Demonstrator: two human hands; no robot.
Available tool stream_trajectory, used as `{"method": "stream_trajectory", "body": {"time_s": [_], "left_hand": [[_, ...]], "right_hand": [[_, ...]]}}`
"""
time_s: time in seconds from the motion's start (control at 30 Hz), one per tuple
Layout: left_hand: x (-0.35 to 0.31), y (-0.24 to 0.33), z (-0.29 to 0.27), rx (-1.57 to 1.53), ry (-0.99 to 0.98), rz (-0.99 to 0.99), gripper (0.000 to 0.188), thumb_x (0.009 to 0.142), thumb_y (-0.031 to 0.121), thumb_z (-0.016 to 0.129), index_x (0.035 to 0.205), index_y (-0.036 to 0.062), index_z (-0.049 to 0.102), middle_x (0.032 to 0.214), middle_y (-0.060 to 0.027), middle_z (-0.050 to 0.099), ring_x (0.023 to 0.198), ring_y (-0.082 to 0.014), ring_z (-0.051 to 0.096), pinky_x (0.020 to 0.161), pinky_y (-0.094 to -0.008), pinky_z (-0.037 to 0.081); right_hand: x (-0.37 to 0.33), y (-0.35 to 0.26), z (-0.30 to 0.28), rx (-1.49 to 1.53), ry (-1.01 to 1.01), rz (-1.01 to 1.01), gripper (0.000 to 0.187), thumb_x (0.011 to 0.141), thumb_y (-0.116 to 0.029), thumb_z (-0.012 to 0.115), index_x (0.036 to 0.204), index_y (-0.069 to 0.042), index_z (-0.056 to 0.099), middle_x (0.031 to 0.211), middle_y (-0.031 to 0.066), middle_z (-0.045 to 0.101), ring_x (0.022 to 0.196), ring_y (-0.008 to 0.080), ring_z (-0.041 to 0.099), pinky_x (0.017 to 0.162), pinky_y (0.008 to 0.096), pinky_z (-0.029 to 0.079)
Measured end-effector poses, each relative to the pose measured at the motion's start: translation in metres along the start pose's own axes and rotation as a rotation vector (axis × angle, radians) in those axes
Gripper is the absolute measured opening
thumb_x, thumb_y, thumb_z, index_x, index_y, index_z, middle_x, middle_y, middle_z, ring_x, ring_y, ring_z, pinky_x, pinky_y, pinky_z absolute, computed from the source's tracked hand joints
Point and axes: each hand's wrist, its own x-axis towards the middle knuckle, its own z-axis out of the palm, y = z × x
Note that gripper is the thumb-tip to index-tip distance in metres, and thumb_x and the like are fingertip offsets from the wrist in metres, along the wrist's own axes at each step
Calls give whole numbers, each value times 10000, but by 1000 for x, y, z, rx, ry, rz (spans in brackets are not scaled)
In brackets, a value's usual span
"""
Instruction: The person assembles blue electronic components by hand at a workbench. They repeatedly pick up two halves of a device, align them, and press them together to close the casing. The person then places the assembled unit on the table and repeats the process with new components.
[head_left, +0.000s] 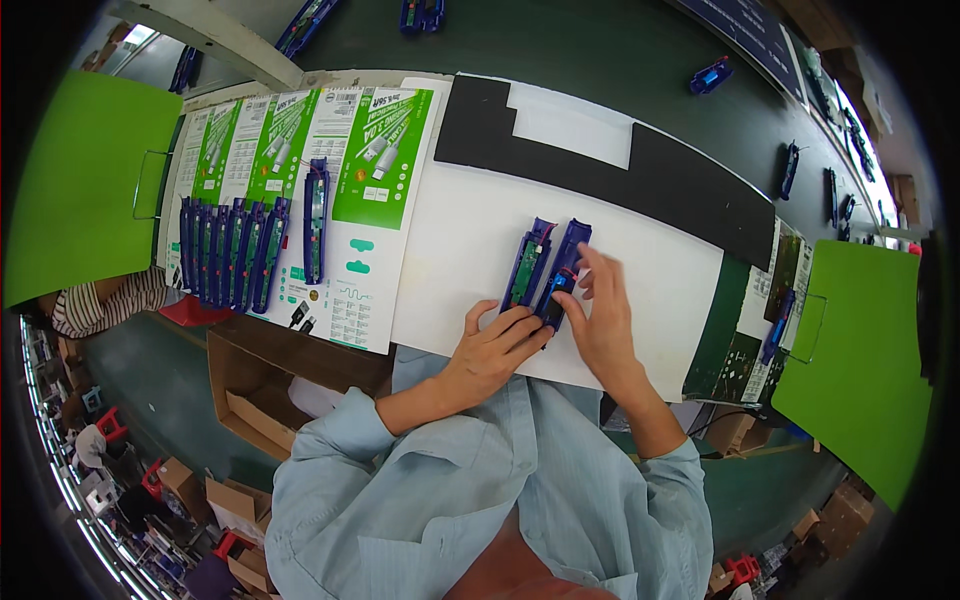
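Two long blue plastic casing halves lie side by side on the white work sheet (455, 250), joined by thin wires. The left half (524, 275) carries a green circuit board; the right half (577, 238) holds a small black and blue part (563, 283). My left hand (490, 352) grips the lower ends of the halves with its fingertips, the thumb at the left half's side. My right hand (604, 325) is over the right half, its thumb touching the black and blue part. Its other fingers are spread from the thumb and slightly blurred.
On the left, several similar casing halves (228, 250) stand in a row on printed packaging sheets (378, 215), with one more casing half (315, 225) apart. A black cut-out panel (680, 185) borders the work sheet. Green boards (855, 350) flank the bench; a cardboard box (235, 370) sits below.
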Motion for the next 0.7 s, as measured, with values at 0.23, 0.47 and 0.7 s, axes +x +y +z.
{"method": "stream_trajectory", "body": {"time_s": [0.23, 0.47, 0.7], "left_hand": [[-4, 4, -3, -29, -3, -2, 320, 922, 126, 728, 1239, 150, 755, 1246, -4, 688, 1258, -184, 619, 1187, -510, 279], [11, 8, -21, -194, 59, -78, 306, 930, 97, 719, 1230, 148, 753, 1228, -6, 688, 1209, -180, 626, 1130, -492, 321], [63, -30, -33, 85, 171, 20, 381, 864, 26, 703, 1211, 168, 774, 1332, -27, 634, 1227, -237, 549, 1102, -474, 327]], "right_hand": [[23, 20, -3, 351, -244, 163, 255, 922, -10, 793, 1171, -26, 738, 1005, 38, 658, 750, 156, 577, 694, 287, 513], [26, 7, -2, 289, -252, 94, 109, 933, -44, 797, 1037, -23, 769, 981, 39, 623, 740, 121, 560, 675, 273, 482], [23, 9, -2, 284, -262, 50, 123, 922, -22, 777, 1034, -20, 726, 1020, 46, 613, 756, 146, 559, 695, 289, 493]]}}
